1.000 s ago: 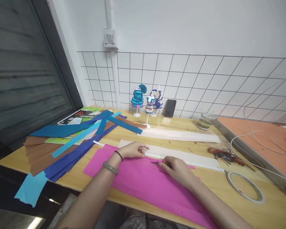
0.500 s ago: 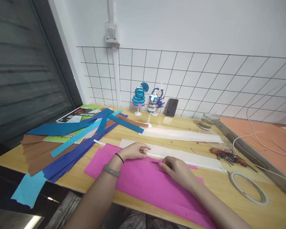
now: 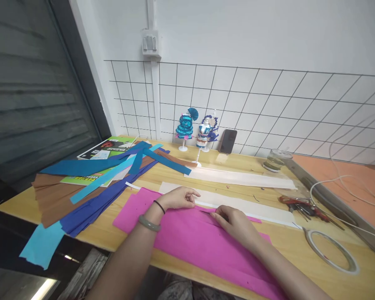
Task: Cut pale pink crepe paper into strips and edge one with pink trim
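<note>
A large pink crepe-like sheet [image 3: 187,246] lies along the front of the table. My left hand [image 3: 180,197], a bracelet and a dark hair tie on its wrist, rests at the sheet's far edge with closed fingertips on it. In my right hand [image 3: 233,221] is a thin dark pointed tool [image 3: 207,213], its tip at the pink sheet just right of my left fingers; its handle is hidden in my grip. Right of my right hand, a narrow pink strip [image 3: 255,219] sticks out. Behind both hands lies a cream strip [image 3: 237,204] with a white edge.
Blue, brown and turquoise strips [image 3: 90,216] fan over books [image 3: 100,146] at left. Dressed miniature stands [image 3: 185,127], a phone [image 3: 228,141] and a glass jar [image 3: 272,161] stand at the back. A tape roll [image 3: 331,252], tools [image 3: 303,207] and a cable [image 3: 340,179] lie at right.
The whole view has shifted slightly, so things appear a little further right. Both hands keep nearly the same place and grip on the pink sheet.
</note>
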A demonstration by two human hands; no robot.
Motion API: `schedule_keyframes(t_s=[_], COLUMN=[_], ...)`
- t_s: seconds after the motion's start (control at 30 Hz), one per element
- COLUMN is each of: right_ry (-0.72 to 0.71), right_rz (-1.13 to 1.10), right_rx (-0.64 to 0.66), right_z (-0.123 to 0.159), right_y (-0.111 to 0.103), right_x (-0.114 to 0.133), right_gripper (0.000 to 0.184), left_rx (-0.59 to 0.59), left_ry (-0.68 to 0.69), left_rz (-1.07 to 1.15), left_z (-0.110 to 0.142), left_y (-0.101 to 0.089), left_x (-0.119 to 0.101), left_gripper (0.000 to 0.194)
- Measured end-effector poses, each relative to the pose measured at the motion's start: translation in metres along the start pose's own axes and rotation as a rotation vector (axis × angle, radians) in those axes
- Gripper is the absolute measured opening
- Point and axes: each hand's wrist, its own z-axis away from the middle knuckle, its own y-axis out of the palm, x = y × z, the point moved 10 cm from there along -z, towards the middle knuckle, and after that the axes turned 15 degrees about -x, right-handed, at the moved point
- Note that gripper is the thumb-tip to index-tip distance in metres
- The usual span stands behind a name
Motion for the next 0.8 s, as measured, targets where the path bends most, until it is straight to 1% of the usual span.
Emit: schedule_keyframes(t_s=[0.27,0.8], right_ry=[0.001,-0.020], right_rz=[0.006,0.046], right_rx=[-0.007,-0.039], right_z=[-0.0005,-0.0011], right_y=[-0.0002,-0.0034], right_x=[-0.0011,0.0012], right_gripper=[0.033,0.033], left_rx=[-0.002,0.000], left_ry=[-0.002,0.020], left_rz=[0.019,0.002], left_z=[-0.0007,0.0008], left_y=[0.0001,-0.0008], left_x=[0.0020,-0.0024], left_gripper=[0.047,0.045])
